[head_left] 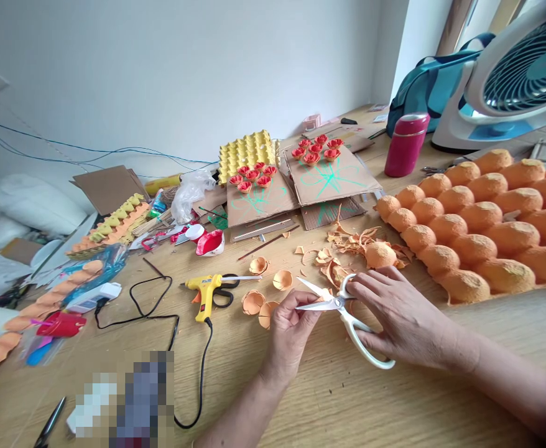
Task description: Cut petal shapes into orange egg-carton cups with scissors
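My right hand (pixel 401 317) grips white-handled scissors (pixel 342 305) with the blades open and pointing left. My left hand (pixel 289 330) is closed in a pinch beside the blades, fingers pressed on something small I cannot make out. Cut orange egg-carton cups (pixel 254 302) lie just left of my left hand. A single orange cup (pixel 379 255) sits among orange scraps (pixel 342 246) beyond the scissors. A large orange-painted egg tray (pixel 482 227) lies upside down at the right.
A yellow glue gun (pixel 205 289) with black cord lies left of centre. Cardboard sheets (pixel 331 177) carry red paper flowers, with a yellow egg tray (pixel 247 152) behind. A maroon flask (pixel 406 144), a fan (pixel 515 74) and a teal bag stand at the back right. Clutter fills the left.
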### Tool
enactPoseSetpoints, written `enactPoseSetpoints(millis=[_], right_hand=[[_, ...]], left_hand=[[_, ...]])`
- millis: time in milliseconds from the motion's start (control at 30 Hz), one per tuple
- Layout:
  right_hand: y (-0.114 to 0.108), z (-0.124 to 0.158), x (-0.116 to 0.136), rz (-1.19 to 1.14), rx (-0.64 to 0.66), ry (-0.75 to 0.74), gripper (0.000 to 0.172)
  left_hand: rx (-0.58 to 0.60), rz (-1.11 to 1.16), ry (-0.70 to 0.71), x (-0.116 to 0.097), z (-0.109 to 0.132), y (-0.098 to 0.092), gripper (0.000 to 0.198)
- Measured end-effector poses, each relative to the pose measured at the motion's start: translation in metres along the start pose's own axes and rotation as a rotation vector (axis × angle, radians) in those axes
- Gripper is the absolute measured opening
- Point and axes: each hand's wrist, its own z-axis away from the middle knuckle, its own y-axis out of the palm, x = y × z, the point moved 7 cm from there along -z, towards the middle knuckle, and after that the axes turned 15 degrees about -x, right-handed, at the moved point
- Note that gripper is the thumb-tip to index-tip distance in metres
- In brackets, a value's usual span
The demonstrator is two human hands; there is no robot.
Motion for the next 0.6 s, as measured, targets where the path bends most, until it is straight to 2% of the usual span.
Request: enactPoseSetpoints(millis=[233,400,467,600], right_hand=[[0.001,0.0,0.002,-0.018,0.031,0.007,0.023],[0.003,0.0,0.005,-0.177,0.112,0.062,0.024],[0.004,0.001,0.003,-0.251,0.133,0.115,0.025],[0.004,0.002,-0.005,-0.36,0.123,0.253,0.025]], left_hand=[[0.014,-0.017,-0.005,-0.004,0.003,0.002,0.013],[0.024,0.036,-0.058,-0.003,0.004,0.004,0.011],[0.029,-0.014,-0.005,-0.007,0.003,0.002,0.009],[-0.051,-0.26,0.234,-0.024,0.001,-0.007,0.003]])
